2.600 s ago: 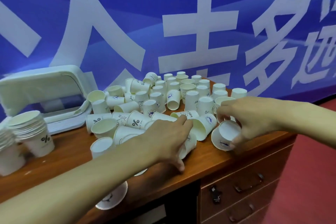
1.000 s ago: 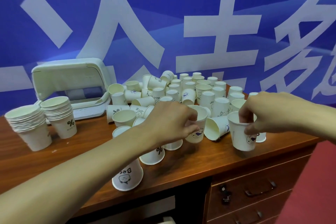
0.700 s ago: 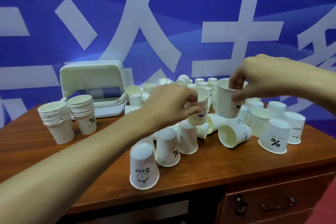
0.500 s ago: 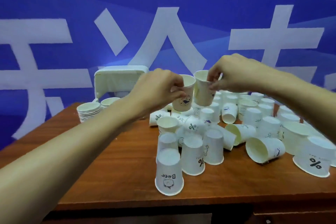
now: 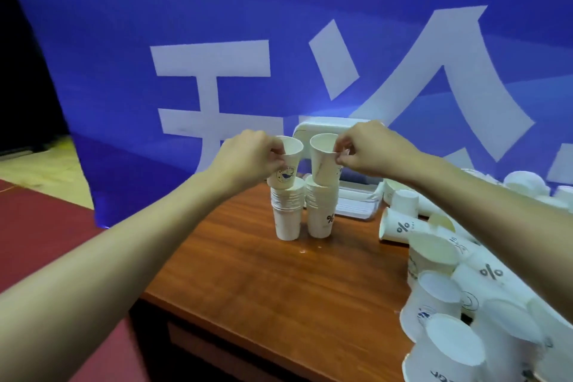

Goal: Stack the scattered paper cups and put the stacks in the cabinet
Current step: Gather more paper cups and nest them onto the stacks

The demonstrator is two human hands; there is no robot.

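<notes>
Brown wood-grain desk top (image 5: 279, 282), glossy, in front of a blue fabric banner (image 5: 186, 25) with large white characters.

Two stacks of white paper cups stand upright, mouths up, just beside each other near the desk's far edge. The left stack (image 5: 286, 214) shows tightly nested rolled rims. The right stack (image 5: 321, 211) carries a black % mark on its bottom cup.

The left hand (image 5: 248, 158) grips a tapered white paper cup with a blue whale print (image 5: 286, 164), fingers curled round the upper wall near the rim. The cup is upright, directly over the left stack, its base at the stack's mouth. Cannot tell if it is seated.

The right hand (image 5: 369, 149) pinches the rim of a plain white paper cup (image 5: 324, 158) between thumb and forefinger. This cup is tilted slightly, over the right stack, base at its mouth.

The hands are near each other and the two held cups are close, with a narrow gap between them.

Behind the stacks sits a white plastic box-like unit with rounded corners (image 5: 356, 195), partly hidden by the cups and hands.

Loose white paper cups (image 5: 449, 304) crowd the desk's right side, most upside down and some on their sides. One % cup (image 5: 400, 226) lies on its side to the right of the stacks.

Dark red floor (image 5: 40, 226) lies to the left of the desk.
</notes>
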